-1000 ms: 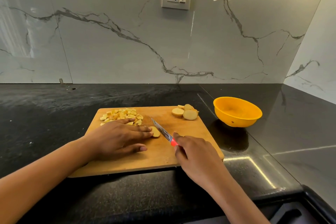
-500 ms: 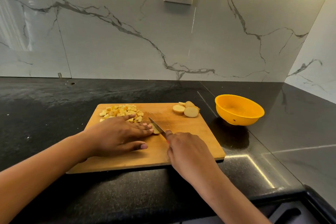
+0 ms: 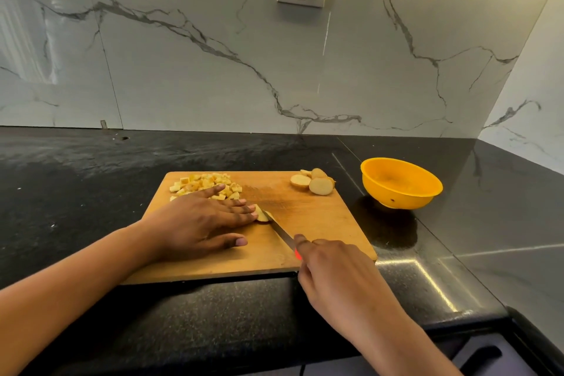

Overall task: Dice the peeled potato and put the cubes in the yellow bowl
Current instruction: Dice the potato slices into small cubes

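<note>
Dicing is midway: small yellow potato cubes (image 3: pixel 207 185) lie piled just beyond the left hand (image 3: pixel 201 220), whose straight fingers press a pale potato slice (image 3: pixel 262 214) onto the rectangular wooden cutting board (image 3: pixel 320 217). The right hand (image 3: pixel 332 265) grips the red-handled steel knife (image 3: pixel 280 230), its blade at that slice. Round uncut slices (image 3: pixel 314 182) wait beyond this hand, with the empty round yellow plastic bowl (image 3: pixel 401 183) to its right. The next cut should land clear of the fingertips

Centre frame: a potato slice (image 3: pixel 262 215) is pressed onto a wooden board (image 3: pixel 320 217) by the flat left grip (image 3: pixel 201 220); a knife (image 3: pixel 282 231) is held against it by the right grip (image 3: pixel 335 268). A yellow bowl (image 3: pixel 401 183) is seen at right.
</note>
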A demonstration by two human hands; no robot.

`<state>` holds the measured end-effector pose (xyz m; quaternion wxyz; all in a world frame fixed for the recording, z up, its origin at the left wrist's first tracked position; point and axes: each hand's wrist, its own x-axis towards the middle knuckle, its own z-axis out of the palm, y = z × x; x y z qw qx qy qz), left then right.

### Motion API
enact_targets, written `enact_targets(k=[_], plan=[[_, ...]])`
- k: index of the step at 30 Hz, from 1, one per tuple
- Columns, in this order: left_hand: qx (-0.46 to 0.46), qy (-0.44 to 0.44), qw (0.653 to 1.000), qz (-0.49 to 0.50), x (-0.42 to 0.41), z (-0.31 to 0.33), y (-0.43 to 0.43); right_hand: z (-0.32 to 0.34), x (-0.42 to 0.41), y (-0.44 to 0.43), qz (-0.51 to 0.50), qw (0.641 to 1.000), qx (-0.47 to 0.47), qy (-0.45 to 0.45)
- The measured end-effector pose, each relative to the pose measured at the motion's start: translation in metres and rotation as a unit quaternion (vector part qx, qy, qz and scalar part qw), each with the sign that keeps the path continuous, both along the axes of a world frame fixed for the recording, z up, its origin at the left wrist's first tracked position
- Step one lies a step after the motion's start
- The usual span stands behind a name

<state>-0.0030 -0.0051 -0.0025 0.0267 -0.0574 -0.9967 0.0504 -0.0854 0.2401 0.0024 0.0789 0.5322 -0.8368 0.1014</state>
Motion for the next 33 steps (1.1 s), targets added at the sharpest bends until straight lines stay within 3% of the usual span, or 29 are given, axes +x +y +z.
enact_targets(k=[7, 15, 33], plan=[[0.002, 0.098, 0.995, -0.023, 0.006, -0.005, -0.004, -0.005, -0.007, -0.013, -0.010, 1.000, -0.020, 0.001], [-0.007, 0.066, 0.998, -0.008, 0.004, -0.001, -0.001, -0.007, -0.012, -0.029, -0.002, 0.998, -0.054, -0.020], [-0.026, 0.035, 0.999, 0.001, 0.002, 0.000, -0.002, -0.007, -0.011, -0.030, 0.022, 0.999, -0.029, -0.006]])
